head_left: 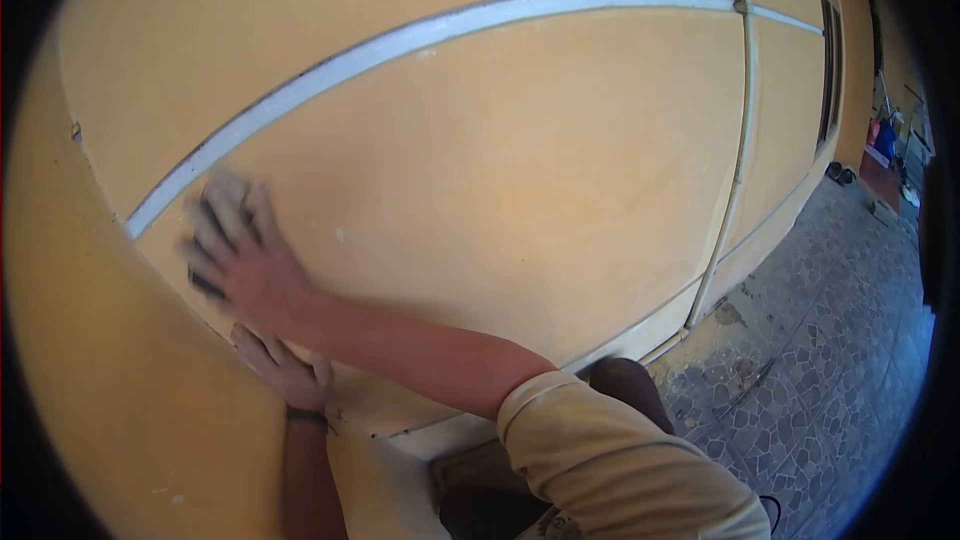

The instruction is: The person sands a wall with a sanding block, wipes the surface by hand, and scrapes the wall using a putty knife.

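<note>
1. Pinning rather than pinching: the right hand (pixel 238 258) lies flat on the yellow wall (pixel 520 190) with its fingers spread, and a dark pad (pixel 203 284) is trapped between palm and wall. Dark patches show between the fingers and below the little finger. The hand is blurred, so I cannot tell whether the thumb hooks round an edge.
2. At about 9 o'clock in the view, the dark pad sits just below the left end of a white strip (pixel 400 38) that runs across the wall toward 1 o'clock.
3. Just beneath the right wrist, toward 7 o'clock, the left hand (pixel 282 368) is open with its palm on the wall, holding nothing. A dark wristband (pixel 305 417) circles its wrist.
4. Judging by how it hides under the fingers, the pad is probably thin, light and flexible, a sheet or cloth more than a block. It would likely slip or crumple if pressed unevenly, so a broad, flat palm over its middle, with fingertips near its edges, looks like the surest hold.
5. A pale sleeve (pixel 610 440) covers the right upper arm at 5 o'clock.
6. A thin white pipe (pixel 741 120) runs down the wall at 2 o'clock.
7. Patterned stone paving (pixel 840 340) fills the 4 o'clock side, with clutter at its far end too small to identify.
</note>
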{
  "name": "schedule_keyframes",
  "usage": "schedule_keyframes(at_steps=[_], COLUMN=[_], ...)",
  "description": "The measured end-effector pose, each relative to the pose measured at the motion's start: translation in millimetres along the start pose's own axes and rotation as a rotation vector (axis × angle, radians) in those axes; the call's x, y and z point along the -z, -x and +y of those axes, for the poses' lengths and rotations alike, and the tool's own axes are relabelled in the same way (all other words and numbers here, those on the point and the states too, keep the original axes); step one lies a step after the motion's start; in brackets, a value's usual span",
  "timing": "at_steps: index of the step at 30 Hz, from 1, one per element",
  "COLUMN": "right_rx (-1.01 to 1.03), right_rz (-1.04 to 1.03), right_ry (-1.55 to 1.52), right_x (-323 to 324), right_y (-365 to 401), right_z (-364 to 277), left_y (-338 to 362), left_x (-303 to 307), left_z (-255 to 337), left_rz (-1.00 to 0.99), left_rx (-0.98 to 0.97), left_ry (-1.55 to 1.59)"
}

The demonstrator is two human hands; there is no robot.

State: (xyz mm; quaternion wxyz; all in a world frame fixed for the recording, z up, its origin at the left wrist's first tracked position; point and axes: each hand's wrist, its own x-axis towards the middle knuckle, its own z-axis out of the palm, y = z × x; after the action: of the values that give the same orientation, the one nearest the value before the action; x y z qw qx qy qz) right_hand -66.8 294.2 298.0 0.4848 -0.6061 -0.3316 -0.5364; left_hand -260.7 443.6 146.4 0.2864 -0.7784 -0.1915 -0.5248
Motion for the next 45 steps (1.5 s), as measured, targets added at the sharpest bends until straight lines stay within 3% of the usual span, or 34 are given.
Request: schedule_keyframes(at_steps=[3,4,6,7,9,11,12,15,18,19,20,21,23,24,26,28,31,33,35,36,38,39,42,43,45], right_rx=[0.361,0.35,0.043,-0.146,-0.42,-0.496,-0.377,0.266,0.548,0.41,0.401,0.06,-0.449,-0.429,-0.594,-0.437,0.19,0.476,0.414,0.205,-0.051,-0.216,-0.779,-0.649,-0.163], right_rz=[-0.153,-0.168,-0.015,0.128,0.428,0.373,0.268,0.034,-0.257,-0.197,-0.202,-0.206,0.018,0.44,0.325,0.261,0.013,-0.208,-0.382,-0.492,0.17,0.209,0.476,0.394,0.198], right_ry=[-0.367,-0.228,0.101,0.079,0.289,0.273,0.216,-0.091,-0.314,-0.222,-0.004,0.32,-0.056,0.252,0.259,0.252,-0.027,-0.254,-0.101,0.123,0.253,0.015,0.468,0.386,0.127], right_x=[-16.6,10.5,83.7,112.8,118.4,85.2,51.2,-52.7,-29.2,-15.3,26.7,76.4,138.1,139.0,132.8,67.2,-36.6,-30.4,11.8,45.9,87.2,116.6,74.8,57.4,0.7], right_y=[20.0,8.2,-28.4,-42.7,-49.8,-49.2,-33.9,49.5,50.8,38.9,16.6,-5.8,-38.0,-51.3,-50.1,-36.9,34.0,54.3,38.8,18.7,-13.6,-32.8,-40.1,-30.1,15.5], right_z=[-22.9,16.8,129.7,183.1,230.3,146.3,82.9,-76.2,-46.5,-4.1,60.9,99.5,195.2,197.9,193.0,97.3,-69.7,-78.2,7.5,56.6,175.4,199.1,139.8,96.0,-17.8], left_y=[16.2,12.7,10.0,8.4,7.2,14.2,10.6,11.9,11.6,11.4,9.4,10.0,13.5,11.9,13.9,12.3,24.5,34.2,30.2,27.0,26.5,29.3,32.4,33.3,45.9], left_x=[4.2,-0.3,-6.1,-6.4,-3.0,-5.3,-9.1,-9.5,-10.4,-9.6,-9.6,-10.3,-12.5,-14.1,-8.1,-8.9,-17.6,-25.4,-16.6,-14.9,-17.0,-17.8,-23.6,-21.2,-17.3], left_z=[-9.3,-6.0,-3.0,-1.5,0.9,0.5,-1.4,-4.5,-4.6,-3.7,-0.7,0.3,0.1,-0.2,1.6,-2.7,-1.9,-12.1,-7.1,-2.6,-0.6,-0.8,-1.3,-4.8,-6.1], left_rz=[0.002,0.03,0.088,0.071,0.048,0.059,0.076,0.086,0.09,0.097,0.109,0.12,0.123,0.132,0.069,0.065,0.077,0.092,0.059,0.052,0.052,0.045,0.093,0.025,-0.113], left_rx=[-0.015,-0.004,0.005,0.011,0.021,0.039,0.03,-0.001,-0.015,-0.015,-0.008,-0.004,-0.001,0.0,0.018,0.034,-0.006,-0.05,-0.01,0.028,0.04,0.049,0.05,0.107,0.151], left_ry=[0.016,0.024,0.029,0.025,0.018,0.017,0.019,0.011,0.027,0.032,0.035,0.038,0.054,0.056,0.046,0.026,0.044,0.036,0.078,0.087,0.081,0.082,0.114,0.05,-0.002])
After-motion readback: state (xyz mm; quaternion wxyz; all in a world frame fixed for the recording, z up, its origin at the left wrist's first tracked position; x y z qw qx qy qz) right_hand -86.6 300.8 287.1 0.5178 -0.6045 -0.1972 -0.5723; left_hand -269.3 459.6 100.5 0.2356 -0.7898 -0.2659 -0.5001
